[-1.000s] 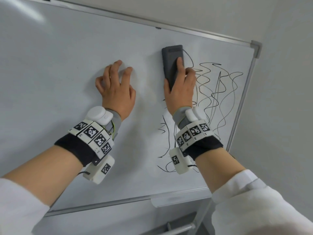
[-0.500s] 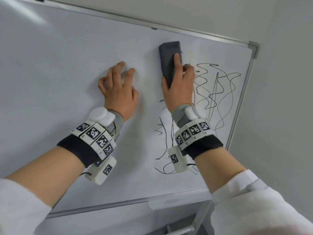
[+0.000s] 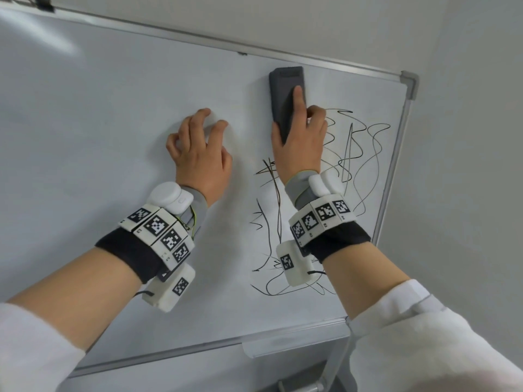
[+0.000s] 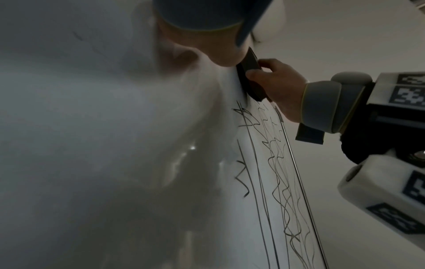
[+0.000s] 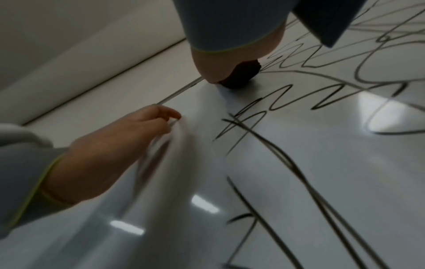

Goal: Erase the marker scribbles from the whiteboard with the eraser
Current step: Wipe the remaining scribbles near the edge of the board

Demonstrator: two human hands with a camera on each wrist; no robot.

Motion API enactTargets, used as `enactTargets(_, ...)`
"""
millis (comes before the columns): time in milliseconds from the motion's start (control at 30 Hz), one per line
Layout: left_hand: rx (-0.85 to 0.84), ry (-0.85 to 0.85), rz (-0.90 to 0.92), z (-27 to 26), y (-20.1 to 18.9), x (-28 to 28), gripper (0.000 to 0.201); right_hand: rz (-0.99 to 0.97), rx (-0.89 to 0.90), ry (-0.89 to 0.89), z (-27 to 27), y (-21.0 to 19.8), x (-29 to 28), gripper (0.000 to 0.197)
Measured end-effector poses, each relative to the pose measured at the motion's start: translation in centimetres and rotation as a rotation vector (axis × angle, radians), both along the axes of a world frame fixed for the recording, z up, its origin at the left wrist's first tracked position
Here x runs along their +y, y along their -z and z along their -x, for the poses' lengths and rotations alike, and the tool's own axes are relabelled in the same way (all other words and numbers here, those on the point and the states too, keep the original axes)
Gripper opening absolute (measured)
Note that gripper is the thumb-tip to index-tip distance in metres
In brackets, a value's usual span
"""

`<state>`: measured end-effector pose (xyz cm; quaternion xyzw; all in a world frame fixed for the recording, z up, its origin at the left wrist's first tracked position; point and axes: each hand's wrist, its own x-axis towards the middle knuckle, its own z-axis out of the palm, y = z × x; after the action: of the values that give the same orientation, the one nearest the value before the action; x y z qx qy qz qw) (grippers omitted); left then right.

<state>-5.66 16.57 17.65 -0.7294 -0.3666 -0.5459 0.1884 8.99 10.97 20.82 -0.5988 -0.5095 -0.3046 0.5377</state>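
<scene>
A whiteboard (image 3: pixel 113 123) fills the head view, tilted, with black marker scribbles (image 3: pixel 359 154) over its right part, running down to the lower edge (image 4: pixel 271 163) (image 5: pixel 287 145). My right hand (image 3: pixel 300 137) grips a dark grey eraser (image 3: pixel 285 97) held upright against the board near the top rail, forefinger lying along its back; the eraser (image 4: pixel 249 78) also shows in the left wrist view. My left hand (image 3: pixel 198 148) rests on bare board left of the scribbles, fingertips bent against the surface, holding nothing (image 5: pixel 138 131).
The aluminium frame runs along the top (image 3: pixel 311 62) and right side, with a corner cap (image 3: pixel 409 83). A marker tray (image 3: pixel 294 340) hangs under the lower edge. A plain wall (image 3: pixel 467 193) lies to the right.
My right hand has slid the eraser upward along the left side of the scribbles, wiping off the strokes above the hand. The left hand stays pressed in place.
</scene>
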Motion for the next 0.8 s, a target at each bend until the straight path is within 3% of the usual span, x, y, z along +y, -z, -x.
enactTargets(167, -0.002, 0.000, -0.017, -0.5, 0.1, -0.2, 0.045, -0.021, -0.179, -0.007, 0.8, 0.0, 0.4, 0.056)
enactTargets(400, 0.009, 0.002, -0.017, -0.4, 0.1, 0.5, 0.044, 0.009, 0.061, 0.122, -3.1, -0.8, 0.1, 0.060)
enactTargets(500, 0.007, -0.018, 0.000, -0.6, 0.2, 0.6, 0.044, 0.002, 0.052, 0.075, -2.3, -0.2, 0.2, 0.060)
enactTargets(667, 0.002, -0.027, -0.004, -1.0, 0.5, 0.6, 0.044, 0.004, -0.139, 0.038, -1.4, 1.7, 0.6, 0.058)
enactTargets(800, 0.011, -0.014, -0.003, -1.1, 0.5, 0.5, 0.045, -0.039, 0.042, 0.118, -4.5, 0.7, 0.0, 0.059)
